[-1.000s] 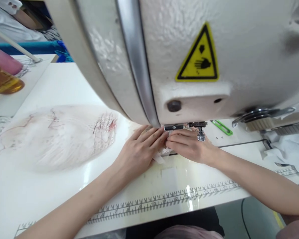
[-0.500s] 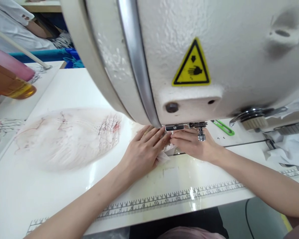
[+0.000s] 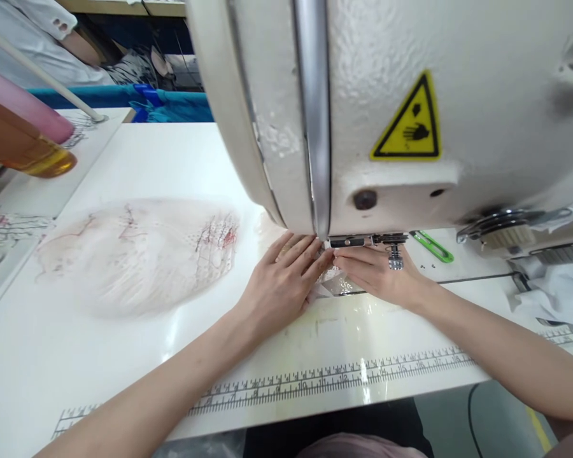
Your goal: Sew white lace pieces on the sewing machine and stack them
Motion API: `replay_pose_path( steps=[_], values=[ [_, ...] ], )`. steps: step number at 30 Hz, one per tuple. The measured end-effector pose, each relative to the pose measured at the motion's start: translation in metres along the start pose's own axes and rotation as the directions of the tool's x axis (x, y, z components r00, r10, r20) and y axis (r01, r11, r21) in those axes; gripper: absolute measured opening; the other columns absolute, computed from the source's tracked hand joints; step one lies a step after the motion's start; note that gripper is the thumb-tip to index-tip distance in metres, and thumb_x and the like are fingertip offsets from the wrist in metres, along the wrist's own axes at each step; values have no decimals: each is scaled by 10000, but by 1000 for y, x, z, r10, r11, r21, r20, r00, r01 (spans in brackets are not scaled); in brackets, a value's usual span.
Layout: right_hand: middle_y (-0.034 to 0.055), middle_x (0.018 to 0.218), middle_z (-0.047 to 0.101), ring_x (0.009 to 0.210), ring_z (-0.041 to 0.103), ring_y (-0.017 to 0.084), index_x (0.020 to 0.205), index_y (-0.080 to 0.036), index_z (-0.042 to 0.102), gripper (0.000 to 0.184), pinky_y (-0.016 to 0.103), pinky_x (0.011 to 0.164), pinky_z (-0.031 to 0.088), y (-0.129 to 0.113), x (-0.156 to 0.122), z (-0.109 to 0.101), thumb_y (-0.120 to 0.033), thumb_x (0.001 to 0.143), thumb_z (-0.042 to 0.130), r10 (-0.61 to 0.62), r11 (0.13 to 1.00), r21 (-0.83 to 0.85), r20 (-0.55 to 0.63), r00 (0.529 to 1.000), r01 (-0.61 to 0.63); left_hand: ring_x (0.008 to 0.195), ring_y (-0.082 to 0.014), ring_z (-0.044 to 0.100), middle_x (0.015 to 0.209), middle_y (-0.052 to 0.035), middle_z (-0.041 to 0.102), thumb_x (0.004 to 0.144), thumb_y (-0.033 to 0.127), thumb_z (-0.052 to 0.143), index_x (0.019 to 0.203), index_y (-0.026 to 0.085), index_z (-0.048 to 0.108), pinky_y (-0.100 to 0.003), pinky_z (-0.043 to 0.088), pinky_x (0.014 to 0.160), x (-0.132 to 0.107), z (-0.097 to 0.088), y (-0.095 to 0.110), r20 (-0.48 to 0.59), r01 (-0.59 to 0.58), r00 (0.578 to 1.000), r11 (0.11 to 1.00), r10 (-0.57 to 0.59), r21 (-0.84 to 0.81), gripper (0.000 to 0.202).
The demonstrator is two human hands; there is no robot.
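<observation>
My left hand (image 3: 279,286) lies flat on the white table (image 3: 124,356), its fingers stretched toward the presser foot (image 3: 358,242) of the cream sewing machine (image 3: 410,95). My right hand (image 3: 379,273) lies flat opposite it, fingertips nearly meeting the left ones. Both press down a small sheer piece of fabric (image 3: 325,285) under the machine head. The needle is hidden by the machine's body.
A heap of pale sheer fabric pieces with red stitching (image 3: 138,254) lies to the left. A printed ruler strip (image 3: 325,378) runs along the table's front edge. Green snips (image 3: 432,247) lie behind the machine; white cloth (image 3: 558,292) at right. A thread cone (image 3: 23,140) stands far left.
The view has shifted, so the machine head now sits further right in the picture. Both hands stay flat at the presser foot on the small fabric piece, barely moved.
</observation>
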State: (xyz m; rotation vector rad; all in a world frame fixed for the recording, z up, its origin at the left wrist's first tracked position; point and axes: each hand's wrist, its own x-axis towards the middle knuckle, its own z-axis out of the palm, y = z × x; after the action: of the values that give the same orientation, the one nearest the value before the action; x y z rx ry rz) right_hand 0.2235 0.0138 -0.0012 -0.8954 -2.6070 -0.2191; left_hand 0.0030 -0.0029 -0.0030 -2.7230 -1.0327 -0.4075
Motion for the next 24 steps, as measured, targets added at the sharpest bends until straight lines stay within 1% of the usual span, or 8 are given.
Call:
replay_pose_path(
  steps=[2, 4, 6, 8, 10, 13, 19, 24],
  values=[
    [-16, 1026, 713, 888, 622, 131, 953, -218, 639, 200, 312, 789, 412, 2, -1, 3, -112, 914, 474, -55, 998, -46, -67, 996, 52, 1230, -254, 552, 1334, -112, 568, 922, 103, 353, 1319, 84, 515, -494, 402, 1077, -3, 0, -1, -20, -64, 998, 998, 64, 9, 429],
    [-10, 1017, 707, 892, 609, 137, 975, -221, 636, 202, 311, 795, 419, 2, -2, 6, -96, 898, 497, -62, 995, -78, -88, 994, 55, 1243, -234, 541, 1347, -106, 554, 935, 104, 338, 1330, 75, 498, -463, 395, 1094, -5, 0, -4, -26, -113, 993, 994, 113, 3, 427],
    [-8, 1018, 703, 908, 599, 138, 995, -222, 633, 225, 304, 788, 428, 2, -2, 8, -78, 894, 494, -85, 994, -81, -73, 994, 79, 1246, -232, 539, 1345, -109, 553, 945, 133, 345, 1318, 66, 511, -449, 388, 1107, -7, 1, -9, -30, -144, 989, 989, 143, -21, 413],
    [-3, 1026, 700, 958, 588, 136, 1006, -217, 633, 236, 292, 794, 434, 1, 0, 10, -68, 899, 484, -133, 990, -51, -39, 990, 131, 1252, -236, 532, 1341, -110, 554, 942, 150, 361, 1304, 67, 528, -450, 375, 1122, -7, 0, -15, -28, -177, 984, 983, 176, -55, 407],
    [2, 1023, 698, 1006, 574, 134, 1013, -214, 632, 240, 285, 819, 434, -2, 1, 11, -64, 903, 481, -151, 989, -8, -23, 988, 150, 1261, -239, 524, 1337, -111, 555, 929, 140, 364, 1290, 70, 546, -453, 367, 1131, -7, 0, -21, -22, -196, 981, 977, 195, -85, 411],
    [-10, 1013, 699, 1013, 569, 122, 1019, -222, 630, 251, 285, 838, 429, -8, 3, 13, -62, 912, 468, -114, 993, 13, -32, 993, 114, 1267, -234, 517, 1325, -101, 568, 907, 109, 352, 1275, 92, 569, -444, 376, 1129, -7, -2, -28, 2, -192, 981, 976, 193, -101, 428],
    [2, 1021, 704, 1016, 581, 113, 1072, -159, 608, 267, 284, 763, 430, -17, 7, 10, -21, 884, 477, -102, 994, -51, -57, 993, 99, 1262, -231, 518, 1295, -90, 594, 889, 100, 380, 1235, 126, 610, -421, 384, 1127, -6, -1, -31, 9, -160, 987, 978, 163, -134, 416],
    [-12, 985, 715, 992, 586, 112, 994, -161, 627, 244, 284, 736, 412, -16, 8, 8, -10, 874, 477, -117, 992, -61, -73, 991, 112, 1254, -237, 527, 1280, -108, 607, 851, 74, 398, 1242, 98, 600, -410, 398, 1116, -5, -2, -27, 13, -137, 990, 982, 140, -131, 441]
  ],
)
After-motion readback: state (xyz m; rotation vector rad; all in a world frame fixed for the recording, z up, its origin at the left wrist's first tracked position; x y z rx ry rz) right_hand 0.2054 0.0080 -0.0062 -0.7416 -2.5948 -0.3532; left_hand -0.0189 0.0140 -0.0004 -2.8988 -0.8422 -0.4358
